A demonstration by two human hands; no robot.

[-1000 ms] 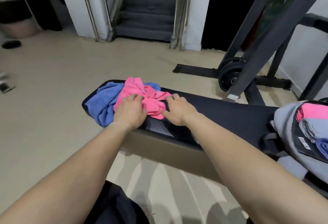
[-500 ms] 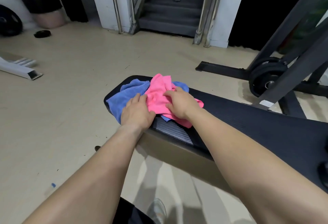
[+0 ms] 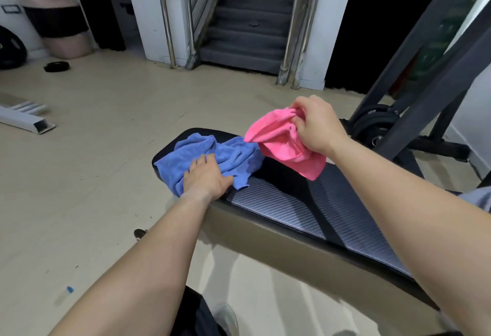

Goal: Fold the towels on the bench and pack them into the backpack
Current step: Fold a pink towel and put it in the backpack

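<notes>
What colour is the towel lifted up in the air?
Pink: the pink towel, bunched in the right hand, head view.

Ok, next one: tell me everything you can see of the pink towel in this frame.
The pink towel is a soft, fuzzy-looking cloth in bright pink, unfolded and bunched. The right hand pinches it at its top, so it hangs crumpled above the bench, its lower edge near or just touching the padding. Its left corner touches or overlaps the blue towel, which the left hand presses flat.

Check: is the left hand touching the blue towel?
Touching. The head view shows the left hand pressed flat on the blue towel, fingers on the cloth.
</notes>
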